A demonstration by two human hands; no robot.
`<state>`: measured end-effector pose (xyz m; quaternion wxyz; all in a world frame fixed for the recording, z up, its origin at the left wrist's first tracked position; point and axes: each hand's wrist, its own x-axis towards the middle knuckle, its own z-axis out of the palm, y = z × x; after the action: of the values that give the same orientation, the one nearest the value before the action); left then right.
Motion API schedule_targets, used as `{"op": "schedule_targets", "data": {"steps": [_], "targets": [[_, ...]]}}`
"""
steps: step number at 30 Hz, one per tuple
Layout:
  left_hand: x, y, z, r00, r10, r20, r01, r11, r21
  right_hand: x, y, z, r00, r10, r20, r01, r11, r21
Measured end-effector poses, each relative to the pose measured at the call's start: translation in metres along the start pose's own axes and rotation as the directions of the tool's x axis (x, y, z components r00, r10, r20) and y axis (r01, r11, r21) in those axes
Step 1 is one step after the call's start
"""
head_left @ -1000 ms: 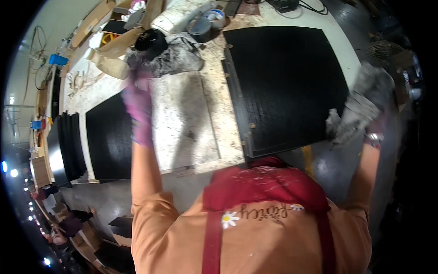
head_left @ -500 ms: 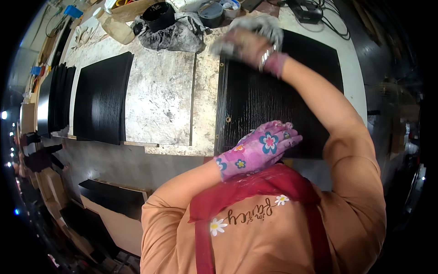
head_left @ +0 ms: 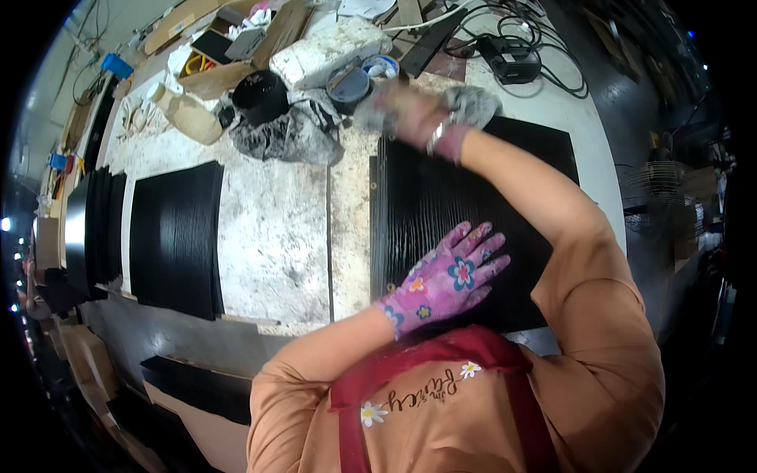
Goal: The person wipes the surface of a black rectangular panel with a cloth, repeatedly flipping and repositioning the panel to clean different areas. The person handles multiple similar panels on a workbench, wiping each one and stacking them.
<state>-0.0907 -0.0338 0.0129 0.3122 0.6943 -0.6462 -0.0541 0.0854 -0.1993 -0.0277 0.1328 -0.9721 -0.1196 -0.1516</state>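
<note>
We now rest the open, empty left hand (head_left: 453,272) on the black panel (head_left: 430,193) before us on the white bench (head_left: 601,209), while the right hand (head_left: 414,117), gripping the grey cloth (head_left: 475,106), has shifted to the panel's far edge, apparently for steadied wiping.

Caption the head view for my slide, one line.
Left gloved hand spread on a black panel; blurred right hand holding a grey cloth at the panel's far edge.

From here I see the left hand (head_left: 449,272) splayed, palm down, and the right hand (head_left: 408,114), blurred, farther forward, elbow (head_left: 587,232) bent.
</note>
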Motion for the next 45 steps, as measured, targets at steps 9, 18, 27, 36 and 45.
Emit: {"op": "schedule_targets", "data": {"steps": [9, 18, 27, 36, 45], "targets": [[0.001, 0.002, 0.002, 0.997, -0.067, 0.034, 0.068, 0.997, -0.041, 0.033, 0.015, -0.011, 0.988, 0.092, 0.126, -0.088, 0.996, -0.034], [0.001, 0.005, 0.001, 0.991, -0.101, 0.086, 0.103, 0.994, -0.018, -0.045, 0.101, -0.097, 0.777, 0.527, 0.343, -0.485, 0.850, -0.208], [0.020, 0.017, -0.001, 0.962, -0.207, 0.177, 0.181, 0.972, 0.152, -0.033, 0.007, -0.070, 0.939, 0.291, 0.183, -0.306, 0.950, 0.060], [0.023, 0.027, 0.002, 0.960, -0.217, 0.174, 0.172, 0.955, 0.240, -0.181, 0.158, -0.200, 0.479, 0.834, 0.274, -0.848, 0.520, -0.099], [0.032, 0.033, 0.002, 0.942, -0.243, 0.232, 0.161, 0.933, 0.322, -0.225, 0.222, -0.202, 0.513, 0.837, 0.190, -0.817, 0.544, -0.189]]}}
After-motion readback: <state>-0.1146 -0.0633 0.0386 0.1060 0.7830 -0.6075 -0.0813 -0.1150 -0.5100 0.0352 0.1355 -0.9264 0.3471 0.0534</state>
